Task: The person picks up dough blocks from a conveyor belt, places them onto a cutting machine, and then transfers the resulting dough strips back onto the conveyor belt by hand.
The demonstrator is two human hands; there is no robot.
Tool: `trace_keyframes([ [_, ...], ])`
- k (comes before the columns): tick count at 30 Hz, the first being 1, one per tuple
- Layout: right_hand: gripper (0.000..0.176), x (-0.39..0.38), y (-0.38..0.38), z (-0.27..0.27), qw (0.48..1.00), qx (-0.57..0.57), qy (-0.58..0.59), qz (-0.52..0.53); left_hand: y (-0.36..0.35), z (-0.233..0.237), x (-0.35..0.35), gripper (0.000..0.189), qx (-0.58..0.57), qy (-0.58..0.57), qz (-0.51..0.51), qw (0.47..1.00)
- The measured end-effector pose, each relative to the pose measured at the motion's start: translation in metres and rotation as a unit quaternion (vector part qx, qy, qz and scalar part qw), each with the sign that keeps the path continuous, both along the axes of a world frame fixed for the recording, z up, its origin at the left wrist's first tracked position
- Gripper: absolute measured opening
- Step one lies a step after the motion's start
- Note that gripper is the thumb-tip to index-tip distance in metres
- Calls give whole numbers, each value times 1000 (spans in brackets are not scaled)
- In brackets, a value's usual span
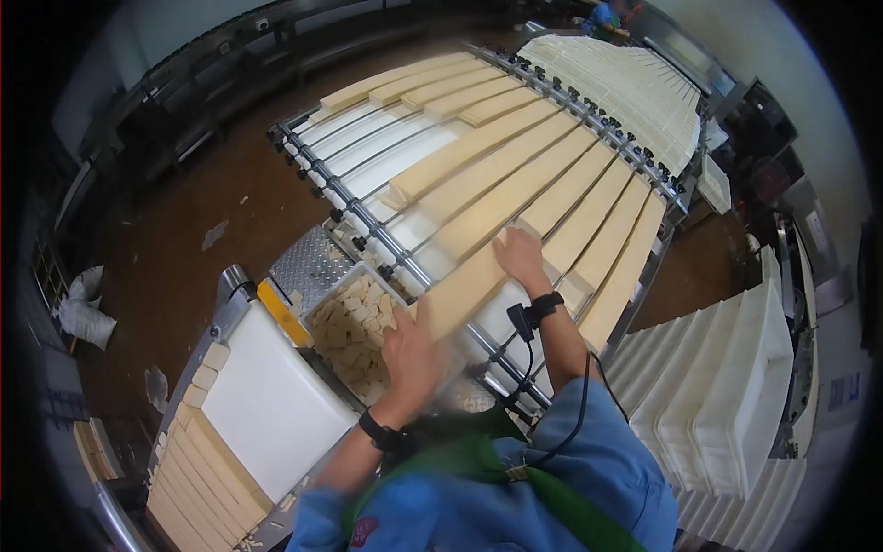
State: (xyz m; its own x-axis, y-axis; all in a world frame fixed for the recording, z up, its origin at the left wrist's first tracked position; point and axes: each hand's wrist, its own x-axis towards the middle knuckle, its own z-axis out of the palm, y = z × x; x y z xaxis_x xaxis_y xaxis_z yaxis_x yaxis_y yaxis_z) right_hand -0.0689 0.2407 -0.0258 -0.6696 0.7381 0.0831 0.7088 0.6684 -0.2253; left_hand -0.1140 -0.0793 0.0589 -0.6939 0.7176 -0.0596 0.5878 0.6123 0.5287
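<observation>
Conveyor [405,143] spread with tan slabs [515,166]; scrap bin [333,287] set beside near edge. Held slab [464,290] positioned over that edge, near end grasped by left hand [412,357], far end by right hand [522,258]. 2 ends best kept level; bending best avoided by even grip.

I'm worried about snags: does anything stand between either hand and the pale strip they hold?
Nothing visible does: the left hand and right hand directly touch opposite ends of the pale strip. The black cord hangs on the body side of the right hand.
</observation>
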Motion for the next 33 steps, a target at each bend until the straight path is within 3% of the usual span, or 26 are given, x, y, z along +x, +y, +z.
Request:
trace_keyframes([
  [1, 49, -4, 5, -2, 1000, -2, 1, 1, 10, 1, -4, 83, -2, 1, 1, 1000],
  [3, 51, -13, 5, -10, 993, 105, 32, -45, 23, 1, -10, 77, 108, -74, -31, 991],
  [7, 50, -20, 21, -20, 986, 138, 81, -56, 52, -31, -11, 76, 143, -69, -39, 986],
  [9, 49, -14, 22, -17, 992, 79, 84, -53, 51, -34, -7, 79, 79, -36, -30, 996],
  [13, 51, -13, 28, -11, 991, 66, 90, -77, 48, -33, -8, 85, 109, -22, -35, 993],
  [16, 52, -18, 43, -7, 991, 50, 58, -109, 52, -29, -9, 90, 66, -34, -31, 997],
  [18, 50, -24, 54, -5, 980, 1, 84, -181, 55, -33, -12, 92, 77, -49, -23, 995],
  [22, 49, -31, 48, -9, 982, 8, 45, -182, 58, -41, -14, 89, 77, -40, -16, 996],
  [24, 48, -37, 32, -15, 978, 115, 49, -166, 60, -41, -15, 84, 86, -14, -5, 996],
  [25, 48, -39, 27, -12, 978, 116, 48, -169, 60, -39, -16, 84, 87, -15, -8, 996],
  [28, 43, -26, 31, -11, 975, 78, 81, -189, 61, -29, -14, 79, 77, -55, 6, 996],
  [30, 42, -24, 37, -17, 964, -1, 212, -163, 54, -22, -14, 75, 86, -65, 30, 994],
  [33, 44, -26, 31, -36, 955, -3, 251, -159, 43, -18, -18, 74, 81, -43, 13, 996],
])
